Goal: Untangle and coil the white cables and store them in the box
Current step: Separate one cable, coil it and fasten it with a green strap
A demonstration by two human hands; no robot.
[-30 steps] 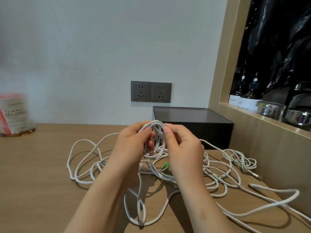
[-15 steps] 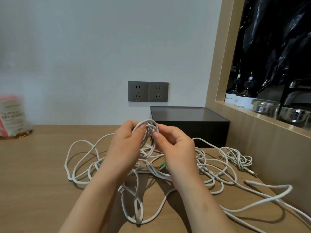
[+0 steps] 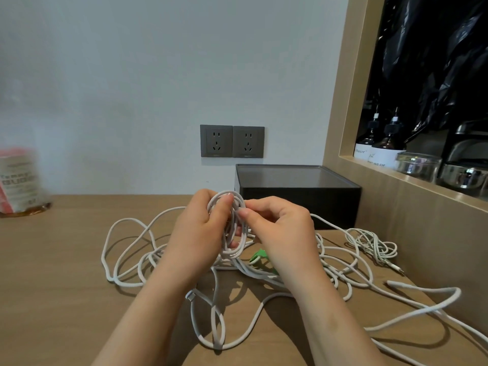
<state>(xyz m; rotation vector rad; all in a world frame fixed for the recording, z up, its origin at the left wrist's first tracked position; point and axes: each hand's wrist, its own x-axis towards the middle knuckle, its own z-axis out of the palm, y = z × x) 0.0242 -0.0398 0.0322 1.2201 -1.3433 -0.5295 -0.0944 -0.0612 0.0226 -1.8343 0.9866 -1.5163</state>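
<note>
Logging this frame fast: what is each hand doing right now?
Left hand: closed around the small coil of white cable, holding it up.
Right hand: fingers pinching the same coil's loops.

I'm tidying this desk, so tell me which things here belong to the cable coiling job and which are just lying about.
Part of the job:
coil held in left hand and right hand
loose white cables on the desk
small cable bundle
black box

Just lying about:
wall sockets
blurred jar
soap bottles
glass jars
green clip
</note>
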